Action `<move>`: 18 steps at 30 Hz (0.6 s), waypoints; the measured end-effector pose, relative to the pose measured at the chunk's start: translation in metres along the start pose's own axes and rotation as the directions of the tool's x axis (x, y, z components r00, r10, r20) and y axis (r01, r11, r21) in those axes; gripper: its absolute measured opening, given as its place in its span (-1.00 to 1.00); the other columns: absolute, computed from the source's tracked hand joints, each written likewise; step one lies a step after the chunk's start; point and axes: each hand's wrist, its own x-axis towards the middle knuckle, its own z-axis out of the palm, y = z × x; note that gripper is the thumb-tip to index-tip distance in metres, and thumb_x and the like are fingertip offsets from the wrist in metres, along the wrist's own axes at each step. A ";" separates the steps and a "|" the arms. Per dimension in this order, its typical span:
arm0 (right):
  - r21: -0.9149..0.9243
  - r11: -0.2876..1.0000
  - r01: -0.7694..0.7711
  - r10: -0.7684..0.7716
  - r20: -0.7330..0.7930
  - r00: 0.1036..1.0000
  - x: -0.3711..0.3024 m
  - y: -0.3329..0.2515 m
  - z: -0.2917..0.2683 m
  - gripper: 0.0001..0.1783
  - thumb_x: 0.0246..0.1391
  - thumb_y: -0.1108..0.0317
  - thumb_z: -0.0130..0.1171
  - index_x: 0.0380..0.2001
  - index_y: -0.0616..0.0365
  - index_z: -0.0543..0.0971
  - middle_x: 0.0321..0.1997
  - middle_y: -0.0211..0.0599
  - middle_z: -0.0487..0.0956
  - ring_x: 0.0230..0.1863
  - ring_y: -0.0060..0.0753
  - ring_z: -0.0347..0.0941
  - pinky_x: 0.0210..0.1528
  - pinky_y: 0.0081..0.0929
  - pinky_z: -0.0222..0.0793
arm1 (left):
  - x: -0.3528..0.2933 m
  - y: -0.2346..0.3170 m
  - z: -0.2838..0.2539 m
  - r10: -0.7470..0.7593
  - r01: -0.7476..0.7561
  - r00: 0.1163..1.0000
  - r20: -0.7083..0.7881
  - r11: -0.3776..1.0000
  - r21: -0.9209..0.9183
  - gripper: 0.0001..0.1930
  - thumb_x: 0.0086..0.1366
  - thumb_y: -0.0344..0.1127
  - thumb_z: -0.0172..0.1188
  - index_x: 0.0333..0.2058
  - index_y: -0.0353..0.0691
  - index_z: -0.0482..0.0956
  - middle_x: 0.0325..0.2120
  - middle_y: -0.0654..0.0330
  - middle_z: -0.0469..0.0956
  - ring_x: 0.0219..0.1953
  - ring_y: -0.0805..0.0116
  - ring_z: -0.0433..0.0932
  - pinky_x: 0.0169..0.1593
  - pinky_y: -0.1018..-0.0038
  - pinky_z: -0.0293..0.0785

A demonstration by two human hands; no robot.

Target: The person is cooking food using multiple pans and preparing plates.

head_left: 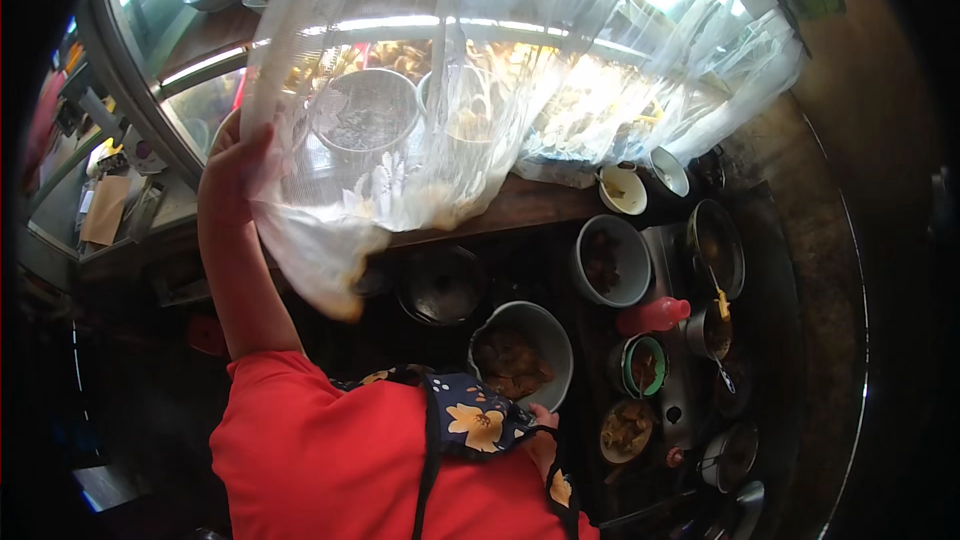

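Observation:
My left hand (pixel 238 152) is raised and grips the edge of a large clear plastic bag (pixel 420 130). The bag hangs open in front of me, its bottom corner drooping to the lower left. Low beside my red shirt and floral apron, my right hand (pixel 543 432) shows only in part. It rests at the near rim of a grey bowl (pixel 535 325) filled with brown food. The apron hides its fingers, so its grip is unclear.
A wooden ledge (pixel 530 205) runs under a glass display case (pixel 200 70). Below are a dark pot (pixel 440 285), another grey bowl (pixel 610 260), a red squeeze bottle (pixel 655 315), a green-rimmed bowl (pixel 640 365), several metal pots (pixel 715 245) and two white cups (pixel 622 188).

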 end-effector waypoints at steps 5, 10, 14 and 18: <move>-0.402 0.729 0.554 -0.480 0.276 0.833 -0.002 0.014 -0.018 -0.85 -0.23 0.49 0.06 -0.60 0.44 0.49 -0.57 -0.29 0.52 -0.57 -0.46 0.43 -0.54 -0.47 0.31 | 0.047 0.001 -0.021 0.221 -0.256 0.964 0.150 0.599 0.759 -0.29 0.01 0.04 0.22 0.01 -0.37 0.25 -0.06 -0.01 0.34 0.00 0.26 0.32 0.04 0.41 0.20; -0.063 0.992 0.107 -0.090 0.228 0.970 0.006 0.001 -0.012 -0.83 -0.25 0.47 0.07 -0.62 0.45 0.48 -0.57 -0.28 0.52 -0.56 -0.47 0.42 -0.53 -0.44 0.31 | 0.170 0.055 0.021 0.651 -0.464 0.757 0.048 0.485 0.741 -0.30 0.02 0.19 0.10 -0.06 -0.34 0.37 -0.15 -0.10 0.44 -0.06 0.14 0.42 0.00 0.36 0.27; -0.026 0.998 0.051 -0.045 0.184 0.982 0.020 -0.001 -0.011 -0.83 -0.26 0.47 0.07 -0.62 0.44 0.48 -0.58 -0.28 0.51 -0.56 -0.47 0.42 -0.53 -0.44 0.30 | 0.220 0.098 0.092 0.460 -0.487 0.873 0.159 0.818 0.306 -0.45 -0.01 0.19 0.17 -0.24 -0.18 0.50 -0.39 0.22 0.49 -0.33 0.41 0.39 -0.22 0.33 0.28; -0.061 0.996 0.071 -0.059 0.171 0.983 0.029 0.008 -0.008 -0.83 -0.26 0.47 0.07 -0.62 0.44 0.48 -0.58 -0.27 0.51 -0.57 -0.47 0.41 -0.53 -0.43 0.30 | 0.245 0.122 0.119 0.555 -0.524 0.832 -0.020 0.797 0.300 -0.60 0.10 0.05 0.12 -0.41 -0.24 0.51 -0.50 0.27 0.48 -0.46 0.50 0.38 -0.39 0.54 0.27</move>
